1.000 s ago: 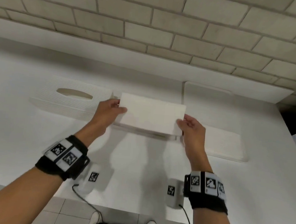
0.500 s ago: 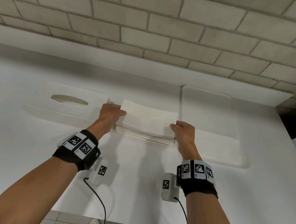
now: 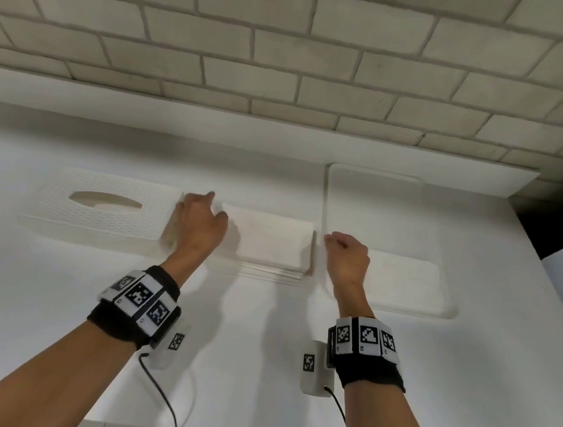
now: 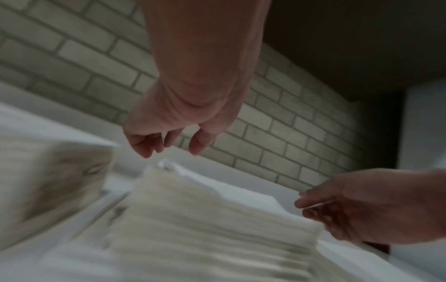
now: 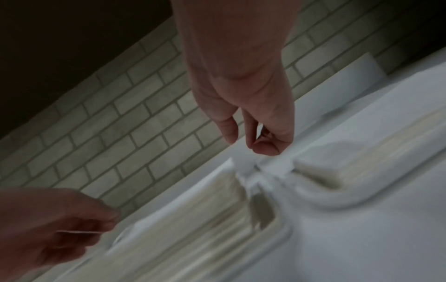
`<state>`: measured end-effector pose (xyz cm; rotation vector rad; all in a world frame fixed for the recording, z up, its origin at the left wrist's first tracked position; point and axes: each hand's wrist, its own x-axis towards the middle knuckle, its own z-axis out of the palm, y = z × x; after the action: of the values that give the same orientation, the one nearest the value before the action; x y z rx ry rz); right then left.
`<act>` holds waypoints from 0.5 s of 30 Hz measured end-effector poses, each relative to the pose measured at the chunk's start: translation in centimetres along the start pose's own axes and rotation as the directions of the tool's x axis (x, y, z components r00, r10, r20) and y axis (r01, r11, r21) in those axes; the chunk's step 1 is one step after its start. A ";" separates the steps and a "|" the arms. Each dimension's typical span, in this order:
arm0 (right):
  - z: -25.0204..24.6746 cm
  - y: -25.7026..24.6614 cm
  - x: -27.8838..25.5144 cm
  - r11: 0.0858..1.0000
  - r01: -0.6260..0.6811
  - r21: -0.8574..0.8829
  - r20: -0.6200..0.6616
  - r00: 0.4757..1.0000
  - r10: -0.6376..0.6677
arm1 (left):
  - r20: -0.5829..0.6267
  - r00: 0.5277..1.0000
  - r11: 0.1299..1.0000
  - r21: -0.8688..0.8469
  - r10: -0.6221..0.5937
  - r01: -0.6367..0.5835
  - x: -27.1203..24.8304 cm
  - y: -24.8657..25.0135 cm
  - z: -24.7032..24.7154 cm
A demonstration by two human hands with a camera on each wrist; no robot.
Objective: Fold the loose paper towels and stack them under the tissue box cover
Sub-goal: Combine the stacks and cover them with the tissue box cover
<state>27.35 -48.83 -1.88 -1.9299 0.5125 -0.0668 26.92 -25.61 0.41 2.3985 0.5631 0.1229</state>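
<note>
A stack of folded white paper towels (image 3: 273, 243) lies on the white counter, with the newest folded towel on top. The white textured tissue box cover (image 3: 101, 209) with an oval slot sits just left of it. My left hand (image 3: 204, 219) hovers between the cover and the stack's left end, fingers loosely curled and holding nothing (image 4: 169, 148). My right hand (image 3: 339, 246) hangs just off the stack's right end, fingers drooping with thumb near fingertips, empty (image 5: 253, 147). Both wrist views are blurred.
A white tray (image 3: 449, 308) stands right of the stack and holds flat loose paper towels (image 3: 404, 280). A raised white ledge and a brick wall (image 3: 288, 59) run behind. The counter's front edge is near my forearms.
The folded towel that both hands held has come down onto the stack. Both hands have let go of it and drawn off its ends.
</note>
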 end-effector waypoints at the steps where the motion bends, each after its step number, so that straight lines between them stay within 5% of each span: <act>1: -1.8 0.1 0.7 1.000 0.016 0.004 -0.069 0.997 -0.016 | -0.052 0.996 0.992 -0.102 0.072 -0.077 -0.6 1.4 0.2; 4: -8.1 1.8 3.0 1.000 -0.028 -0.005 -0.264 0.964 0.025 | 0.057 0.973 0.910 -0.369 0.224 -0.188 -3.8 6.7 2.3; 7: -13.0 5.7 5.1 0.978 -0.168 -0.121 -0.360 0.926 0.114 | 0.431 0.871 0.893 -0.450 0.234 -0.017 -7.1 11.2 6.3; 9: -14.7 8.0 5.9 0.949 -0.231 -0.215 -0.340 0.929 0.150 | 0.561 0.811 0.923 -0.379 0.169 0.070 -8.8 13.0 9.2; 15: -16.0 9.8 6.8 0.900 -0.129 -0.417 -0.194 0.980 0.051 | 0.518 0.854 0.986 -0.111 -0.048 0.123 -9.9 14.9 13.6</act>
<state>25.95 -68.43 -5.30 -2.3404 0.7886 -0.0720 26.45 -48.04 -0.22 2.1360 0.3879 -0.4943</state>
